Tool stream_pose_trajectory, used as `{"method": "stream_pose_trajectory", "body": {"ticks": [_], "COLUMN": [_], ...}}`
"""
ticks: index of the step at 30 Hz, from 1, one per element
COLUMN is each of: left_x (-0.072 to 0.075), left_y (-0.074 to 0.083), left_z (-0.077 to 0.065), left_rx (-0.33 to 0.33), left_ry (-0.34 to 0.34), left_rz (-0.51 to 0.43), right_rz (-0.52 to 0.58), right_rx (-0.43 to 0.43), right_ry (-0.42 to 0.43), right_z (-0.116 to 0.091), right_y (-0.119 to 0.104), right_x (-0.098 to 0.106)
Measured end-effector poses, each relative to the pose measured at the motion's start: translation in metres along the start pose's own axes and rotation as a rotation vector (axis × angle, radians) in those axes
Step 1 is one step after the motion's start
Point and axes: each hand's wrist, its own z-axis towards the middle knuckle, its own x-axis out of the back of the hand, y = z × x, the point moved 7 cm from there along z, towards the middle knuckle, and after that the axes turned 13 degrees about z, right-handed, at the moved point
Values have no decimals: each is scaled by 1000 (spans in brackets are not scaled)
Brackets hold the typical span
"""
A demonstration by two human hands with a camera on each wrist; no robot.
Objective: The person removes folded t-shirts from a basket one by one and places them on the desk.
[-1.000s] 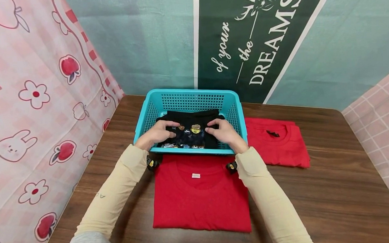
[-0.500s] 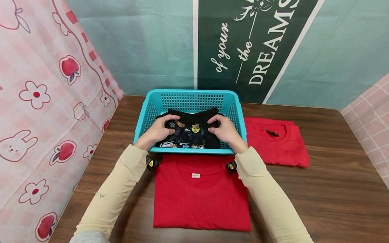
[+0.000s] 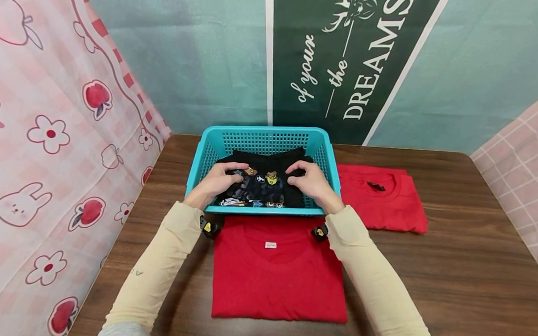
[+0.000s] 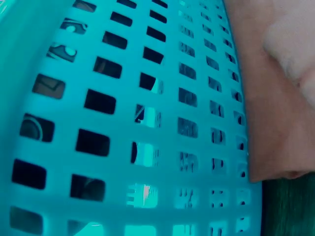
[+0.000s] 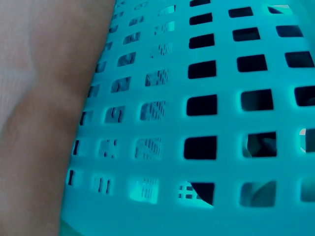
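A folded black garment (image 3: 274, 187) with cartoon prints lies inside the turquoise plastic basket (image 3: 266, 211), in the head view. My left hand (image 3: 216, 182) reaches over the basket's left side, thumb and index finger apart on the cloth. My right hand (image 3: 313, 183) mirrors it at the right, fingertips on the black cloth. The other fingers are mostly hidden beneath the hands. Both wrist views are filled by the basket's slotted walls (image 4: 165, 118), with bare skin at the edge. Dark cloth shows through the slots.
A folded red T-shirt (image 3: 277, 286) with a white neck label lies in front of the basket. Another folded red T-shirt (image 3: 381, 203) lies right of it. A wooden table (image 3: 468, 260) bears them all, with a green cloth (image 3: 203, 56) hanging behind.
The black garment's upper corners have lifted and its printed front has shifted slightly under the hands. Both hands stay in almost the same place. The basket and red T-shirts have not moved.
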Motion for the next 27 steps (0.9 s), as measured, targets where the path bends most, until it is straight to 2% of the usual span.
{"method": "stream_pose_trajectory", "body": {"ticks": [8, 18, 27], "left_x": [4, 6, 6], "left_y": [2, 5, 5], "left_z": [-1, 0, 1], "left_rx": [-44, -90, -103], "left_ry": [61, 68, 75], "left_rz": [-4, 11, 39], "right_rz": [-42, -100, -64], "right_rx": [74, 62, 59], "right_ry": [77, 71, 80], "right_z": [1, 0, -1], "right_y": [-4, -3, -4], "right_x": [4, 3, 5]}}
